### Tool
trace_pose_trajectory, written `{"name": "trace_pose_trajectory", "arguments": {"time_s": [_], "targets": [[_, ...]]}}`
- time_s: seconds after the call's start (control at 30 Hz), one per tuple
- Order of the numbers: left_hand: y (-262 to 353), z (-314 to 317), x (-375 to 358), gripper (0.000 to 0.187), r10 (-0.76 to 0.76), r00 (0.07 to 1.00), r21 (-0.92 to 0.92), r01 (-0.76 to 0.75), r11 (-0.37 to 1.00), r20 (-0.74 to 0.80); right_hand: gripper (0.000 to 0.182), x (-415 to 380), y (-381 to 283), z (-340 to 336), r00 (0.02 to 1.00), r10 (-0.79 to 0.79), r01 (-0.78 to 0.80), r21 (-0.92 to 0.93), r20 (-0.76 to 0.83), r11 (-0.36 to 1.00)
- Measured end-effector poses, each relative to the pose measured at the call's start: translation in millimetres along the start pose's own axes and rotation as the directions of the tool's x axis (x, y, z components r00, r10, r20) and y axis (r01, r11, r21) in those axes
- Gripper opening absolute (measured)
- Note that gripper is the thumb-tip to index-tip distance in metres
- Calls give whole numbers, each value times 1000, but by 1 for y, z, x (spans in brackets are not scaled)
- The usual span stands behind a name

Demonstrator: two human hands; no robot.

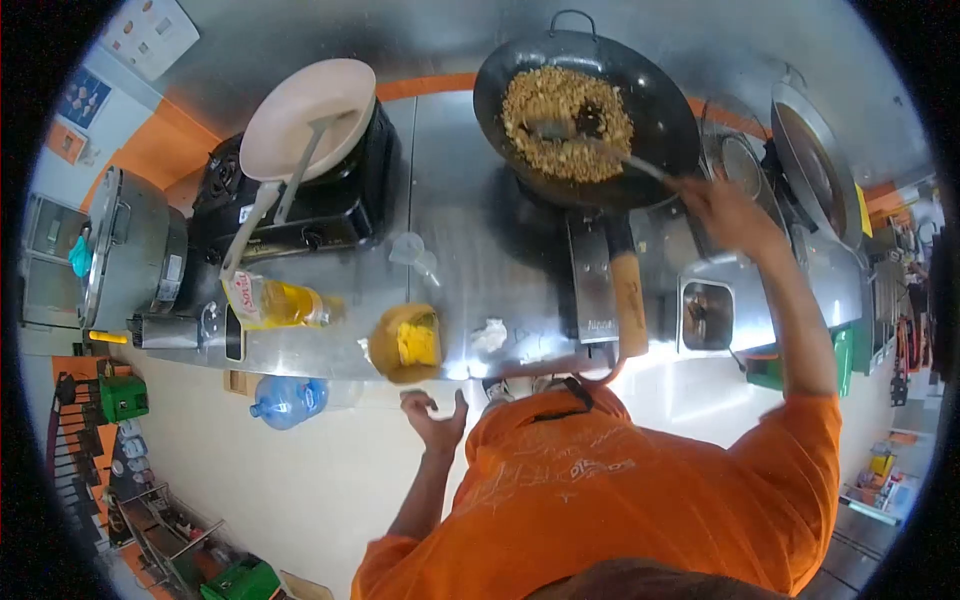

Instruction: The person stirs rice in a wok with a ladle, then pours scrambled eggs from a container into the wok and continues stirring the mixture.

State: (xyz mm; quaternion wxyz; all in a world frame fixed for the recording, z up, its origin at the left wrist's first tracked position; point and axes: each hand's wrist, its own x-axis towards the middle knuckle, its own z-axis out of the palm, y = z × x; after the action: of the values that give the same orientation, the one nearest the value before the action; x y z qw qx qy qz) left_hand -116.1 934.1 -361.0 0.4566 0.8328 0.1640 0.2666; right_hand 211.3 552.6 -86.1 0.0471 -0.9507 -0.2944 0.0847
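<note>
My right hand (732, 215) is closed round the handle of a metal spatula (640, 165), its blade down in the food and slightly blurred. Brown chopped food (575, 90) lies spread across the bottom of a black wok (655, 110), whose wooden-ended handle (628, 295) points toward me. Below the counter's front edge, my left hand (436, 425) holds nothing, thumb and fingers apart. Nearest to it is a round bowl (380, 355) with something yellow (417, 343) inside.
A pale pan (265, 125) with a spatula in it sits on a black gas stove (350, 200). An oil bottle (285, 303) lies near the bowl. At right are a metal container (706, 318) and another pan (808, 155). A big pot (135, 245) stands left.
</note>
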Motion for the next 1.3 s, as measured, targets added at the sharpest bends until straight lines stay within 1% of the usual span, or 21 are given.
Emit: {"name": "trace_pose_trajectory", "arguments": {"time_s": [0.1, 0.13, 0.2, 0.3, 0.37, 0.4, 0.47, 0.53, 0.6, 0.67, 0.73, 0.83, 0.87, 0.9, 0.93, 1.0, 1.07, 1.13, 1.2, 1.23, 1.3], "targets": [[-15, -20, 11, 62, 123, 992, 147, -116, 982, -41, 34, 3, -32, -24, 940, 332, -338, 95, 78, 936], [-19, -25, 16, 66, 173, 979, 225, -146, 963, -105, 34, -5, -39, -25, 942, 331, -335, 89, 62, 938], [-39, -22, 18, 77, 138, 983, 262, -102, 960, -123, 33, -18, -41, -19, 999, 35, -36, -85, -5, 996], [-31, -11, 34, 94, 24, 996, 254, -1, 967, -88, 32, 8, -15, 15, 959, 282, -282, -14, 38, 959], [-28, -8, 48, 107, -183, 978, -135, 169, 976, -96, 32, 1, -35, -10, 922, 373, -377, 28, 107, 926], [-30, -8, 54, 107, -193, 976, -132, 179, 975, -103, 32, -3, -45, -10, 925, 363, -368, 25, 114, 929], [-34, -1, 68, 104, -56, 996, -401, 78, 913, 67, 33, -12, -55, -10, 970, 225, -228, 32, 93, 973], [-59, 8, 53, 100, -62, 996, -428, 81, 900, 58, 34, -1, -37, 19, 983, 180, -174, 138, -35, 975], [-68, 10, 63, 97, -42, 999, -468, 36, 883, -3, 34, 7, -22, 16, 958, 279, -273, -99, 61, 957], [-58, 5, 65, 91, -69, 997, -458, 73, 886, 26, 33, -10, -62, -5, 949, 308, -292, -185, 62, 938], [-66, 13, 76, 90, 13, 1000, -329, -5, 944, 22, 34, -11, -85, -7, 922, 369, -371, -4, 117, 928], [-71, 11, 66, 93, 73, 995, 20, -75, 997, 73, 35, 13, 6, 51, 985, 175, -174, -69, -4, 982], [-77, 12, 68, 91, 85, 995, -56, -83, 995, 43, 36, -6, -30, 18, 949, 307, -313, 86, 73, 946], [-84, 8, 63, 89, 93, 995, -126, -90, 988, 18, 36, -13, -73, -12, 875, 400, -424, 32, 273, 905], [-90, 7, 61, 89, 65, 998, -94, -64, 993, -2, 35, -35, -27, 18, 999, 21, -19, 36, -42, 999], [-99, 12, 60, 105, 118, 993, -4, -118, 993, -13, 37, -19, -49, 17, 984, 127, -140, 96, 124, 986], [-92, 4, 59, 106, 125, 991, 28, -127, 992, 44, 35, 2, -44, 32, 866, 475, -476, -33, 158, 879], [-87, 5, 71, 108, 153, 986, 51, -157, 986, 69, 35, -10, -23, 25, 894, 438, -432, -74, 95, 899], [-86, 6, 67, 109, 238, 971, -20, -239, 971, -30, 33, -42, -12, 26, 992, 123, -124, 52, 17, 991], [-74, 7, 74, 109, 240, 970, -27, -241, 970, -24, 31, -34, -47, 18, 982, 181, -184, 80, 44, 980], [-44, 15, 87, 94, 352, 935, 84, -347, 934, -41, 31, -9, -12, 44, 969, 244, -246, 81, 31, 966]]}}
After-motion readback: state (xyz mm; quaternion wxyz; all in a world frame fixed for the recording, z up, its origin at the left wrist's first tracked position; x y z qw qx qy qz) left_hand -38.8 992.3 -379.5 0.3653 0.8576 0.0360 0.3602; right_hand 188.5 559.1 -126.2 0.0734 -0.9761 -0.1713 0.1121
